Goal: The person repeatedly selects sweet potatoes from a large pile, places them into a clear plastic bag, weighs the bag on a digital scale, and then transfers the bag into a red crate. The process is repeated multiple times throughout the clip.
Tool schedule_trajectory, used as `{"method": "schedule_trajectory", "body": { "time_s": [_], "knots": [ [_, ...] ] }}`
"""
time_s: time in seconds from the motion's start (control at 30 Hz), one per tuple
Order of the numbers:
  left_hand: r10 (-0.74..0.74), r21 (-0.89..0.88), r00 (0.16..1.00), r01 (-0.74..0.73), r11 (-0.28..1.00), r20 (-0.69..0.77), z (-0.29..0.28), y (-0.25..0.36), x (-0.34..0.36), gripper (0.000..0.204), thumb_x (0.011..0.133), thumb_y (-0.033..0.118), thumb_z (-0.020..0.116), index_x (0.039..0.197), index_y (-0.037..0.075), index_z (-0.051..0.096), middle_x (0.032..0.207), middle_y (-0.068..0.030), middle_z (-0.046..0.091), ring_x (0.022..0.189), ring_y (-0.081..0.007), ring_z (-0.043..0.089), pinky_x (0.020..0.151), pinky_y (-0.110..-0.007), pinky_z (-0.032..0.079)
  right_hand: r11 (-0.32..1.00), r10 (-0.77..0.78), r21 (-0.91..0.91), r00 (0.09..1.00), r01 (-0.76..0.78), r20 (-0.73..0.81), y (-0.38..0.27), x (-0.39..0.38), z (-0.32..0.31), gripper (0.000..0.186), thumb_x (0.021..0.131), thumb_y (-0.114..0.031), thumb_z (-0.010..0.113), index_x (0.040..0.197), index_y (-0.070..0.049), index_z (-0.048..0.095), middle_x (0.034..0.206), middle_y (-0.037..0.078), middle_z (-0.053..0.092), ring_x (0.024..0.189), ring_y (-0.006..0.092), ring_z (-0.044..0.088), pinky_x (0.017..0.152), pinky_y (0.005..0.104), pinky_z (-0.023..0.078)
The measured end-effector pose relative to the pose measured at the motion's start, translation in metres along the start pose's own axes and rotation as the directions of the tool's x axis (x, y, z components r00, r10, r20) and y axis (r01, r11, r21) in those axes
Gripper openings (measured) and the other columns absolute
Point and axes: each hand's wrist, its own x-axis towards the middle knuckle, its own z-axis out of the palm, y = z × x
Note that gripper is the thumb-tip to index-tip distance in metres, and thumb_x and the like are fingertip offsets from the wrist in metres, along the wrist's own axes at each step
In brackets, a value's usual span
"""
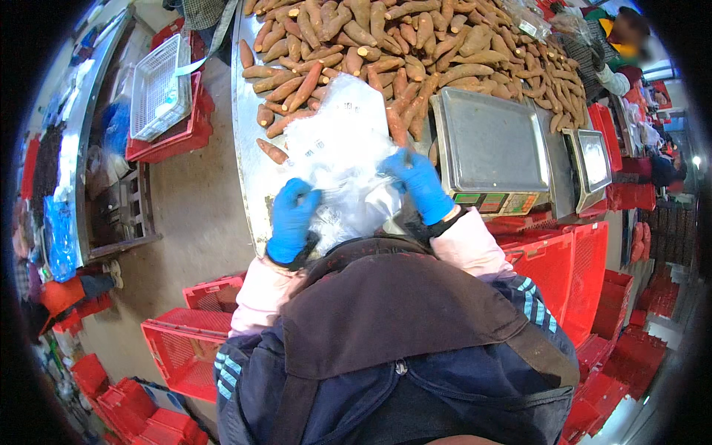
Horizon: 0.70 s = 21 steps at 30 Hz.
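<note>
Between my two blue-gloved hands spreads a crumpled, see-through plastic bag (343,185); its upper part looks white and bears dark print. My left hand (293,216) is closed, with curled fingers at the bag's left edge. Opposite it, my right hand (420,182) pinches the bag's right side. The bag lies at the near edge of a metal table (248,159), its top reaching a big heap of sweet potatoes (415,55). A few loose sweet potatoes (273,151) lie just left of the bag.
Right of my right hand stands a scale with a steel pan (491,141), and a second scale (592,165) is beyond it. Red crates (545,271) are stacked at my right; more red crates (185,345) stand at my left. A white basket (161,89) rests on a red crate. Other people work at the far side.
</note>
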Motion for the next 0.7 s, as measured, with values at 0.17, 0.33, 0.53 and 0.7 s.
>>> {"method": "schedule_trajectory", "body": {
  "time_s": [0.17, 0.33, 0.53, 0.7],
  "knots": [
    [-0.176, 0.448, 0.983, 0.138, 0.883, 0.044, -0.047, -0.005, -0.011, 0.029, 0.073, 0.009, 0.071, 0.096, 0.002, 0.056, 0.090, -0.0097, 0.055, 0.084, -0.0186, 0.053, 0.077, -0.029, 0.043, 0.972, 0.103, 0.222, 0.989, -0.078, -0.102, 0.005, -0.001, -0.037, 0.015, 0.080, -0.014, 0.066, 0.088, -0.006, 0.057, 0.071, 0.000, 0.057, 0.061, 0.0082, 0.053, 0.053, 0.0213, 0.042],
    [0.259, 0.450, 0.958, -0.287, 0.846, 0.124, -0.001, 0.059, -0.013, 0.069, 0.068, 0.013, 0.074, 0.128, 0.000, 0.042, 0.119, -0.0154, 0.049, 0.112, -0.0304, 0.047, 0.095, -0.038, 0.039, 0.973, -0.143, -0.162, 0.983, 0.162, 0.117, 0.009, -0.008, 0.025, 0.017, 0.080, -0.018, 0.069, 0.084, -0.006, 0.058, 0.070, -0.001, 0.053, 0.063, 0.0066, 0.047, 0.055, 0.0240, 0.042],
    [0.248, 0.530, 0.928, -0.363, 0.766, 0.278, -0.032, 0.047, 0.004, 0.022, 0.075, 0.002, 0.062, 0.096, 0.007, 0.063, 0.104, -0.0150, 0.057, 0.091, -0.0310, 0.055, 0.079, -0.036, 0.044, 0.840, -0.356, -0.315, 0.887, 0.442, 0.296, 0.013, 0.013, 0.022, 0.017, 0.080, -0.016, 0.068, 0.088, -0.003, 0.061, 0.073, -0.001, 0.057, 0.068, 0.0096, 0.047, 0.063, 0.0257, 0.042],
    [-0.270, -0.027, 0.961, 0.273, 0.962, 0.063, -0.069, 0.026, -0.010, 0.021, 0.089, 0.014, 0.053, 0.104, 0.002, 0.062, 0.101, -0.0055, 0.062, 0.083, -0.0135, 0.053, 0.077, -0.026, 0.041, 0.618, -0.455, -0.760, 0.879, 0.198, -0.141, 0.049, 0.074, -0.050, 0.029, 0.080, -0.021, 0.065, 0.100, 0.001, 0.060, 0.097, 0.021, 0.062, 0.090, 0.0332, 0.061, 0.076, 0.0392, 0.048]
  ]
}}
